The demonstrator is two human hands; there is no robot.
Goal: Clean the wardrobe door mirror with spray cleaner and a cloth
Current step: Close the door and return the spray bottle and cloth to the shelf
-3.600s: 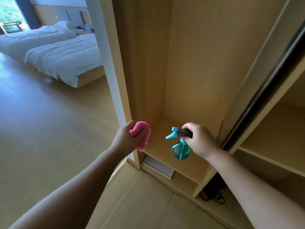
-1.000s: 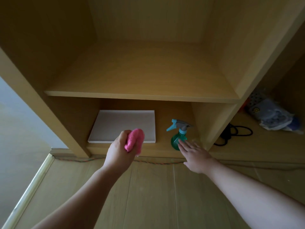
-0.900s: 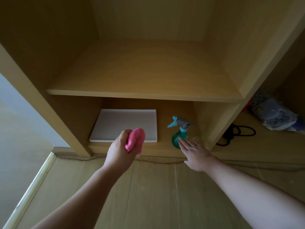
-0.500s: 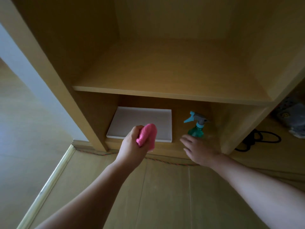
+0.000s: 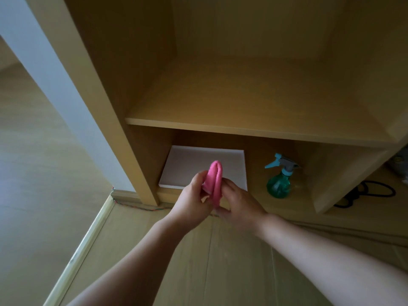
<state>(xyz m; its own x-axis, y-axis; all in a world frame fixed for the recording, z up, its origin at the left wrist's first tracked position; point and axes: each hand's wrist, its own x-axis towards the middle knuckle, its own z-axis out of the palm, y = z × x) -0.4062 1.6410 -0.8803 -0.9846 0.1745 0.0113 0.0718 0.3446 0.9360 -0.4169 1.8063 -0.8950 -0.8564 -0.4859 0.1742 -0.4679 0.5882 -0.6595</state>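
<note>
Pink folded cloth point(image 5: 213, 180) sits pinched between both hands' fingers point(image 5: 229, 188); green spray bottle point(image 5: 278, 181), at three o'clock, could topple if elbowed.

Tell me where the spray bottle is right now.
In the head view the spray bottle stands upright in the wardrobe's bottom compartment, right of the white board and of both hands, touched by neither.

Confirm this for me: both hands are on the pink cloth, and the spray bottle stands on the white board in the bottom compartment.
One thing is wrong. In the head view the spray bottle stands on the wooden floor of the bottom compartment, to the right of the white board, not on it. The rest holds: the left hand and right hand are both on the pink cloth.
</note>
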